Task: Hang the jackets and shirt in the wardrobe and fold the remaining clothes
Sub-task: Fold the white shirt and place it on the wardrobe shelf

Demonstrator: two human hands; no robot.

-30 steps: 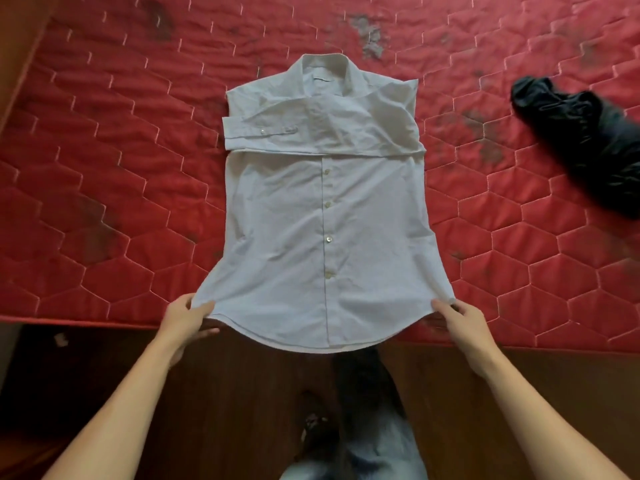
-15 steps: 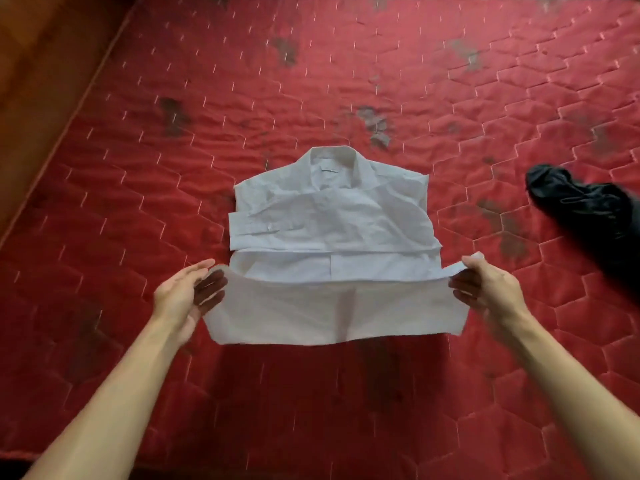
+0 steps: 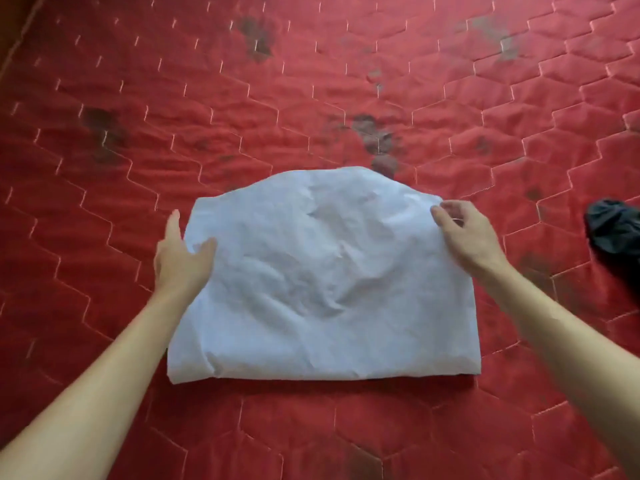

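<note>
Two hands at folded white cloth shirt [image 3: 322,282], flat on red hexagon-quilted mattress [image 3: 311,81]. Left hand [image 3: 183,258]: fingers straight along left edge, thumb on cloth, gripping nothing. Right hand [image 3: 464,233]: fingers curled at far right corner, apparently pinching it. Crumpled black garment [image 3: 616,230] well apart, right.

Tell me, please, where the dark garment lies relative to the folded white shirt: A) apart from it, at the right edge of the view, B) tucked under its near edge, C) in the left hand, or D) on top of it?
A: the dark garment lies on the red mattress at the right edge, with bare quilting between it and the white shirt.
</note>
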